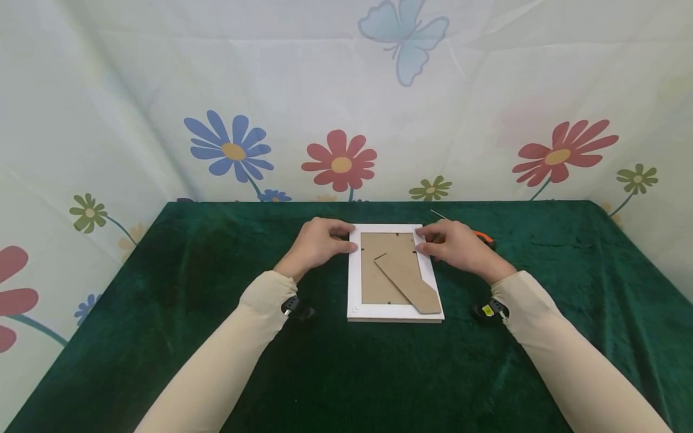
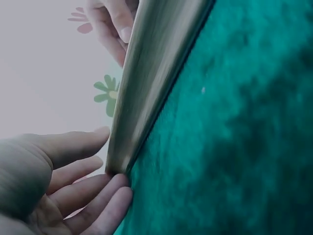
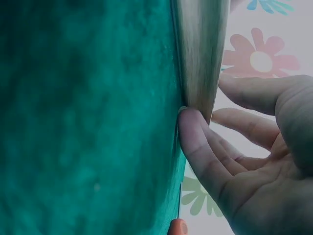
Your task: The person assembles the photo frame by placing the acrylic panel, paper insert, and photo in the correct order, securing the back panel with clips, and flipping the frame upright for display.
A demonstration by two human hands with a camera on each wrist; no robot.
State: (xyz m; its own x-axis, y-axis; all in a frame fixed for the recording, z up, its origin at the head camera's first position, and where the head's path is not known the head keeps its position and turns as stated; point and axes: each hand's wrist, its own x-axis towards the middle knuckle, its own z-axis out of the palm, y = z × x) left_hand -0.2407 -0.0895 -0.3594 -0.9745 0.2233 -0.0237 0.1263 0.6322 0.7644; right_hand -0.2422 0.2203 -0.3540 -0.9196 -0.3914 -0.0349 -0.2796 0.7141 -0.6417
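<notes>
A white picture frame (image 1: pixel 354 276) lies face down on the green cloth, its brown backing board (image 1: pixel 379 282) upward. The board's easel leg (image 1: pixel 414 285) slants across toward the lower right corner. My left hand (image 1: pixel 319 243) grips the frame's upper left edge, thumb on top and fingers along the side. On the upper right edge, my right hand (image 1: pixel 455 243) pinches the frame the same way. The wrist views show the frame's wood-coloured side (image 2: pixel 142 93) from low down, with fingertips (image 3: pixel 190 122) against its far end.
Behind my right hand lies a tool with an orange and black handle (image 1: pixel 484 238) and a thin metal shaft (image 1: pixel 438 214), partly hidden. Green velvety cloth (image 1: pixel 216 361) covers the table. A flower-printed white curtain (image 1: pixel 460 108) hangs behind it.
</notes>
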